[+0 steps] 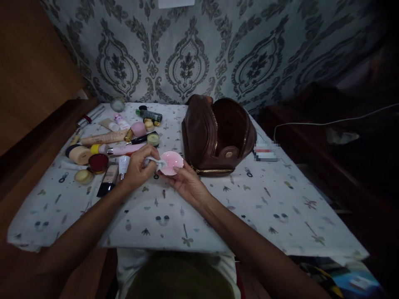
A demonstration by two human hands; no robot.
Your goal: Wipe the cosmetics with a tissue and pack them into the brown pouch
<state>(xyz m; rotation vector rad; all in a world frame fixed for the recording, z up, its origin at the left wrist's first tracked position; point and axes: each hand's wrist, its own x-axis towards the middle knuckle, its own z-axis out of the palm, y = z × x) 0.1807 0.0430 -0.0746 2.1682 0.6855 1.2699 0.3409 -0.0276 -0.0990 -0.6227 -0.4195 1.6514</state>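
Note:
My left hand (139,167) pinches a small white cloth (160,163) and presses it against the inside of a shallow round pink dish (172,161). The dish sits tilted in my right hand (190,185), thumb over its near rim and fingers beneath. Its pink inside faces me and looks shiny. Left of my hands lie a white tube (124,165), a foundation bottle with a black cap (109,180) and a dark red round container (98,162). Just beyond them a small jar with a pale green top (153,139) stands on the table.
A brown zipped bag (199,128) stands gaping at the back right, close to my right hand. Several cosmetics, including a pink jar (139,129) and a green-capped bottle (149,115), crowd the left of the patterned tablecloth (218,224). A white cable (324,123) runs at right.

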